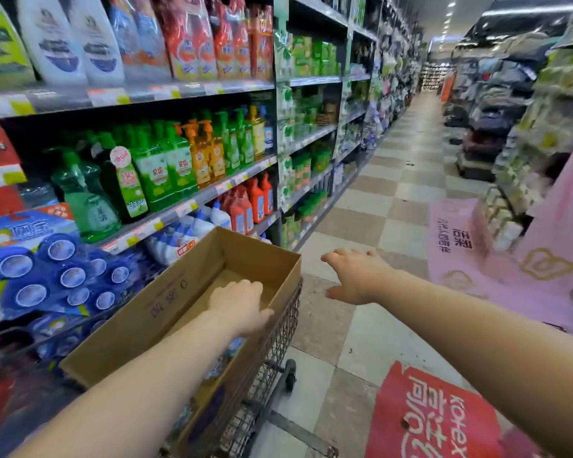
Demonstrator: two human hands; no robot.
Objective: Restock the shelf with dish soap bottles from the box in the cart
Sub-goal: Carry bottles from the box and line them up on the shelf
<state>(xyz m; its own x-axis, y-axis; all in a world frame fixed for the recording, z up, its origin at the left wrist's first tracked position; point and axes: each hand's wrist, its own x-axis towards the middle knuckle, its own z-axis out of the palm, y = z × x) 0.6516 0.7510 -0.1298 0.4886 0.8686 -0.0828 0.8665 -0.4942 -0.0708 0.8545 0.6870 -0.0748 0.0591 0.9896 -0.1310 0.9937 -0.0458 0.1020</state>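
An open cardboard box (166, 292) sits in a wire cart (272, 355); no bottles show inside it. My left hand (242, 307) rests on the box's right wall, thumb outside the rim and fingers reaching in. My right hand (358, 276) hovers over the floor to the right of the box, fingers loosely spread, holding nothing. Green and orange pump bottles of dish soap (166, 166) stand in rows on the middle shelf (192, 201) to the left.
Blue packs (47, 276) fill the lower left shelf, red and white bottles (242, 206) the shelf below the soap. The tiled aisle (394, 180) runs ahead. Pink display stands (523, 259) and a red floor sign (434, 414) sit on the right.
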